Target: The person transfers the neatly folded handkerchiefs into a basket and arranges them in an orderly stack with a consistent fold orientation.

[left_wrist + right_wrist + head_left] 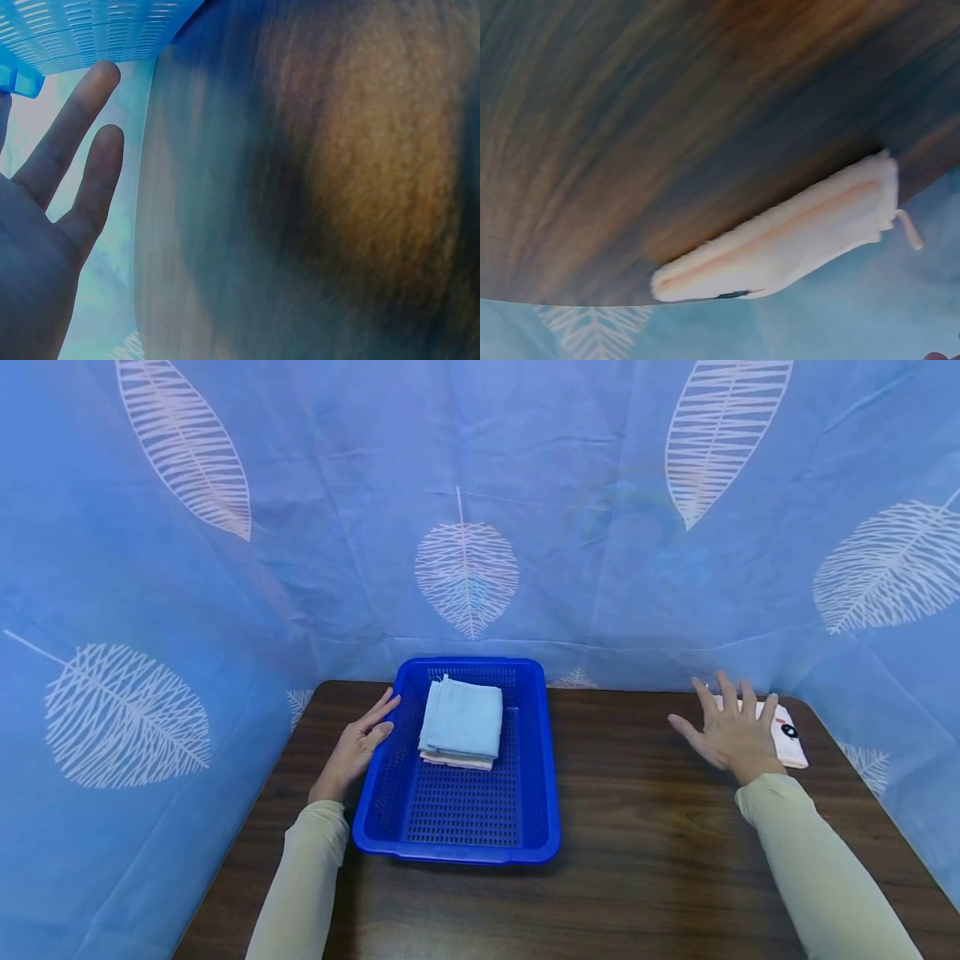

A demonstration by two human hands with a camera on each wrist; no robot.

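A blue plastic basket (552, 777) with a perforated bottom stands on the table. Inside it, toward the back, lies a folded light blue cloth (467, 718) on top of a cream one (456, 762). My left hand (354, 752) is at the basket's left side, fingers extended at the rim; whether they press on it I cannot tell. At the far right, my right hand (731, 737) hovers spread over a folded white towel (791, 745) with a dark printed spot, partly covering it. The right wrist view shows the towel (780, 240) from its side, flat on the table and not gripped.
The brown wooden table (630, 860) stretches between basket and towel. Its back edge meets a blue curtain (585, 527) with white leaf prints, which also hangs along both sides.
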